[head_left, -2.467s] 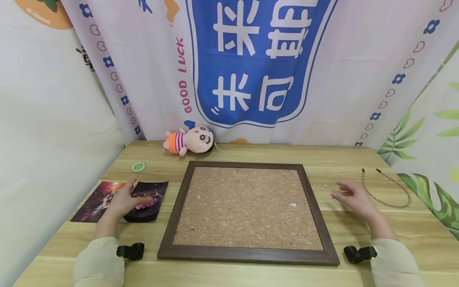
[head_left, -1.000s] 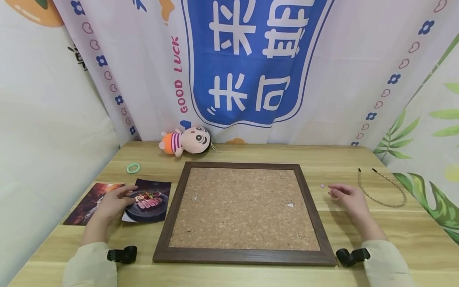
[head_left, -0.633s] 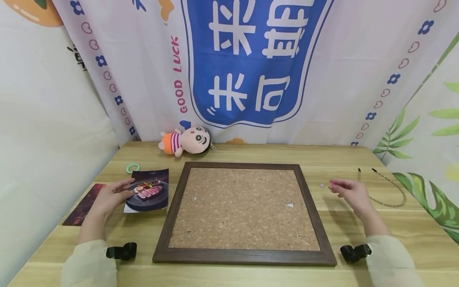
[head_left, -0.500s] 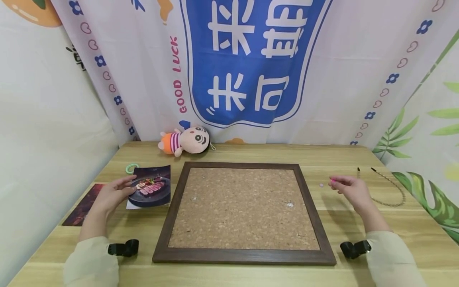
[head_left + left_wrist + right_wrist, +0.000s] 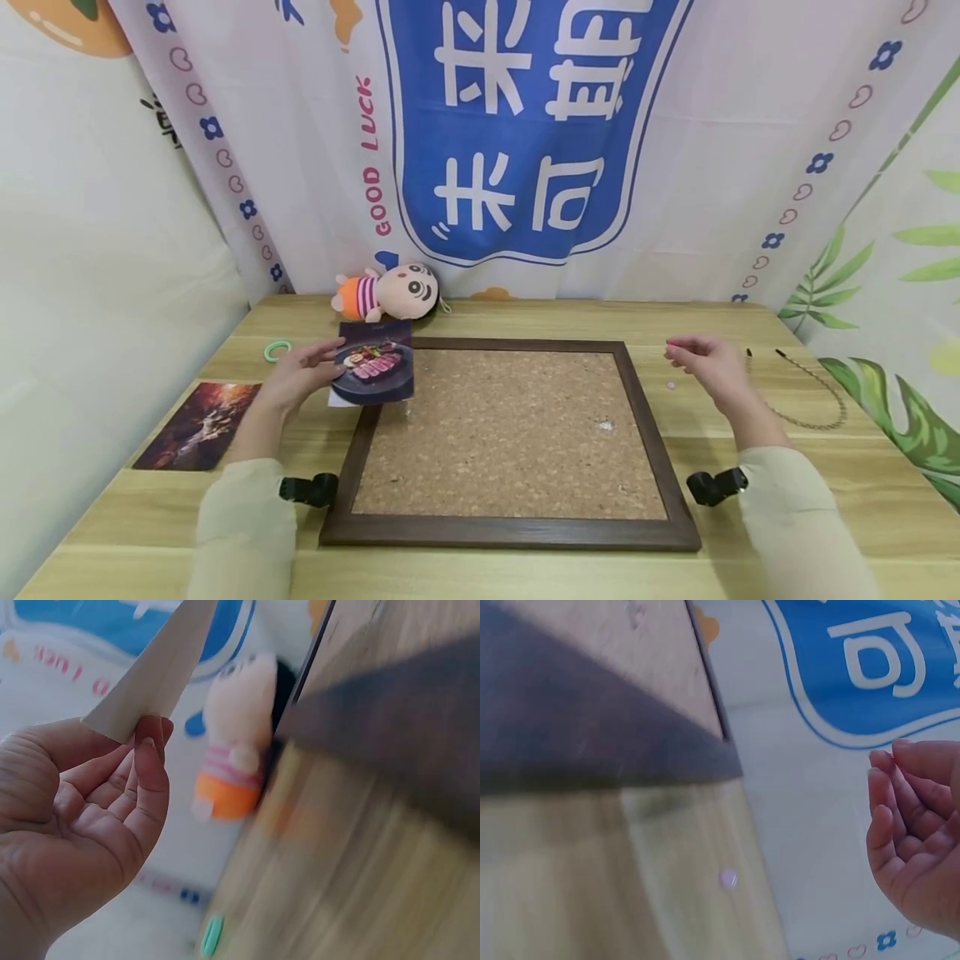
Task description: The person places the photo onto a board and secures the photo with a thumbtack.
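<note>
My left hand (image 5: 296, 379) pinches the left edge of a photo print (image 5: 373, 367) of sliced meat on a dark plate. The photo is raised over the upper left corner of the framed cork board (image 5: 517, 433). From the left wrist, the photo's pale back (image 5: 161, 671) shows between thumb and fingers. My right hand (image 5: 708, 367) is raised beyond the board's right side, thumb and index fingertips pressed together on a small pink object that they mostly hide. Under it on the table lies a small round lilac piece (image 5: 728, 878).
A second photo (image 5: 198, 425) lies at the left on the wooden table. Behind it is a green ring (image 5: 277, 351). A plush doll (image 5: 386, 293) lies by the back cloth. At the right is a thin braided loop (image 5: 817, 392) with dark tips.
My left hand has picked the food photo up off the table and carried it right, over the board's corner. My right hand has risen and moved slightly left, with pink showing at its fingertips.
</note>
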Demonstrator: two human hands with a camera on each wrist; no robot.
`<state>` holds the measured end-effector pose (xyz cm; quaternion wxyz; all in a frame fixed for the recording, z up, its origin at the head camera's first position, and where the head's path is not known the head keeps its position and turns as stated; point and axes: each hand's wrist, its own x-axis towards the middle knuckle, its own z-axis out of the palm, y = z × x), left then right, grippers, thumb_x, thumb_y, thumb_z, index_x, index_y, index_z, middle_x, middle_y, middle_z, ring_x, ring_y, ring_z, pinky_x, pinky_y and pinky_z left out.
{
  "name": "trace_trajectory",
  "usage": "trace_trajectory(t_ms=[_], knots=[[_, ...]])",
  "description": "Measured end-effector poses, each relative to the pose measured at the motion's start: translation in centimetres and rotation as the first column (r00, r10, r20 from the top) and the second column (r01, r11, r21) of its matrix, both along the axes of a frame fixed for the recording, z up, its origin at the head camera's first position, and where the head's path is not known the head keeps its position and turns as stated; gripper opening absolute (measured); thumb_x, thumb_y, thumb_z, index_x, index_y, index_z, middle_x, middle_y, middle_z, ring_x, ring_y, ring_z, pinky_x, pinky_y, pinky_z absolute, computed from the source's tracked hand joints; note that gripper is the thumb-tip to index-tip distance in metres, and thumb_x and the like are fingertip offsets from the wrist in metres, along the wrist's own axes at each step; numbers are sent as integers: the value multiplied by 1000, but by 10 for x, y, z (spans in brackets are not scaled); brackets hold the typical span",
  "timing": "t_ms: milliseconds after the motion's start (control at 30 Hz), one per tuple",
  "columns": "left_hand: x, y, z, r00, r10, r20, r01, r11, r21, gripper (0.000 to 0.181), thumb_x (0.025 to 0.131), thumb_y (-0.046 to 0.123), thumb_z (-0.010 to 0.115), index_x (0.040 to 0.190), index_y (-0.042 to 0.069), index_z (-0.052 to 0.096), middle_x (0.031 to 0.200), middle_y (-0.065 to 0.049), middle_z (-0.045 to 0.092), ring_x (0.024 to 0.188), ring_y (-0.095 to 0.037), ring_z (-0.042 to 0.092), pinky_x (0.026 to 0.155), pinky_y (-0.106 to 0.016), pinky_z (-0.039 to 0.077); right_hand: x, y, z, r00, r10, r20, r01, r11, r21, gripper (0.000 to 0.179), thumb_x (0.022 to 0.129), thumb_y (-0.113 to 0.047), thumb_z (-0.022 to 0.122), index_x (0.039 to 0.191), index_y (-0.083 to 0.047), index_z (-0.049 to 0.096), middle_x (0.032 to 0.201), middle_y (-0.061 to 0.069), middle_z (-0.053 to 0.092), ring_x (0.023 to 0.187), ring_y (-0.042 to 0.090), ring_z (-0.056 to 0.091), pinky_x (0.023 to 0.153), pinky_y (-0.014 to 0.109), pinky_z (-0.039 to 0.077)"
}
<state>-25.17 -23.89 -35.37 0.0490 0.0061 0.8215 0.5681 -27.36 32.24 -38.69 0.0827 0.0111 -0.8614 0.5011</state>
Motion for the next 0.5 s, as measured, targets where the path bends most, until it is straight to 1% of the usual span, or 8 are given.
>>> trace_trajectory(t_ms=[100, 133, 167, 233, 300, 367, 500], knots=[[-6, 19, 0, 999, -30, 19, 29, 999, 44, 56, 83, 12, 57, 133, 6, 33, 126, -24, 36, 103, -29, 43, 84, -37, 38, 10, -25, 25, 999, 17, -28, -17, 1000, 5, 43, 83, -33, 57, 105, 3, 57, 88, 8, 61, 77, 15, 56, 69, 35, 45], [-8, 26, -1, 999, -42, 21, 41, 998, 55, 56, 82, 11, 57, 133, 5, 34, 126, -24, 36, 104, -30, 42, 85, -38, 37, 13, -32, 32, 999, 30, -41, -30, 1000, 1, 41, 84, -30, 56, 104, 5, 56, 87, 10, 60, 76, 15, 55, 68, 33, 45], [-10, 32, -1, 998, -57, 22, 55, 997, 60, 55, 82, 10, 58, 132, 5, 35, 126, -24, 36, 104, -31, 42, 85, -39, 36, 17, -40, 40, 998, 36, -48, -36, 999, 15, 42, 84, -29, 56, 105, 7, 55, 87, 10, 60, 76, 15, 55, 69, 32, 45], [-12, 45, -2, 997, -78, 19, 77, 995, 68, 55, 81, 10, 59, 131, 4, 37, 125, -24, 36, 105, -31, 42, 87, -40, 35, 18, -49, 48, 997, 40, -63, -40, 999, 1, 39, 85, -25, 56, 104, 9, 55, 85, 8, 60, 74, 13, 55, 66, 26, 45], [-15, 58, -3, 995, -96, -1, 96, 993, 66, 55, 79, 10, 60, 129, 4, 39, 124, -24, 38, 105, -31, 42, 86, -40, 35, 16, -57, 53, 997, 39, -69, -40, 999, -8, 36, 85, -22, 56, 103, 9, 55, 83, 6, 60, 72, 12, 55, 64, 22, 44], [-17, 72, -3, 994, -109, -27, 111, 990, 83, 54, 78, 9, 61, 128, 3, 41, 121, -25, 41, 102, -30, 44, 85, -38, 37, 12, -63, 55, 995, 45, -84, -47, 999, -20, 35, 85, -21, 56, 103, 9, 55, 81, 4, 60, 71, 11, 56, 63, 22, 44], [-22, 100, -3, 989, -135, -65, 144, 977, 159, 53, 76, 3, 62, 126, -1, 43, 116, -26, 45, 93, -26, 51, 79, -34, 43, 1, -75, 54, 992, 61, -111, -68, 996, -60, 32, 84, -18, 58, 101, 9, 56, 77, 1, 61, 69, 13, 57, 61, 25, 45]])
